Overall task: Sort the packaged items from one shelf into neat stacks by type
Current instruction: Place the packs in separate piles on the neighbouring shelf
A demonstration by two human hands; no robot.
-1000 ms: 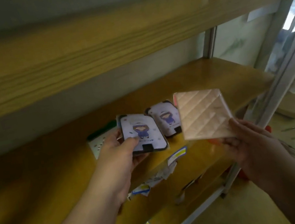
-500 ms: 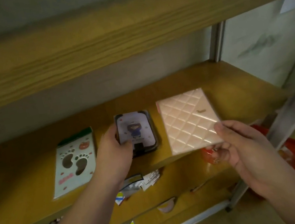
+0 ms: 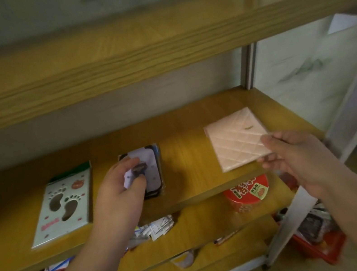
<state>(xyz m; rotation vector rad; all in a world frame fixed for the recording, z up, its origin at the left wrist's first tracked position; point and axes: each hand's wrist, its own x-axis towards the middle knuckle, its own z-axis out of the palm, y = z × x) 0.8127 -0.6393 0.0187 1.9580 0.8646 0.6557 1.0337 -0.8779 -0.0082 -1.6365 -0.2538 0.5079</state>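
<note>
On the middle wooden shelf [image 3: 192, 180] lie three kinds of packs. A white pack with footprint cut-outs [image 3: 64, 203] lies flat at the left. In the middle sits a small stack of dark-framed cartoon-figure packs [image 3: 150, 164]; my left hand [image 3: 120, 188] rests on its near left part with fingers curled over the top pack. At the right a pink quilted square pack [image 3: 235, 139] lies on the shelf, its near corner between the thumb and fingers of my right hand [image 3: 295, 155].
An upper shelf board [image 3: 157, 48] overhangs the work area. The lower shelf holds a red printed tub [image 3: 247, 194] and several scattered small packets [image 3: 153, 230]. A red basket [image 3: 320, 241] stands on the floor at right, beside metal uprights [image 3: 290, 218].
My right hand carried the pink pack right and set it down on the shelf. My left hand brought its cartoon pack onto the other one, forming a stack.
</note>
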